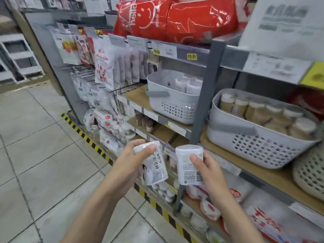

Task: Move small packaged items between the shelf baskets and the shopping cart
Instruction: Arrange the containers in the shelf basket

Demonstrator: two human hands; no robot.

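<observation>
At the lower centre of the frame, the left hand (pixel 129 159) is gripping a white packaged jar (pixel 151 165) with printed characters, tilted. Just beside it, the right hand (pixel 208 169) is holding a second white jar (pixel 188 165), its barcode label facing the camera. Both are hovering before the shelf (pixel 273 174). Two grey baskets (pixel 175 102) (pixel 254 141) of packaged items are sitting on it, centre and right.

Two hands, left (pixel 129 160) and right (pixel 208 165), are holding two white canisters (pixel 154 171) (one each); two grey baskets (pixel 171 102) are sitting on the shelf; two red pillows (pixel 175 16) are lying above.
</observation>
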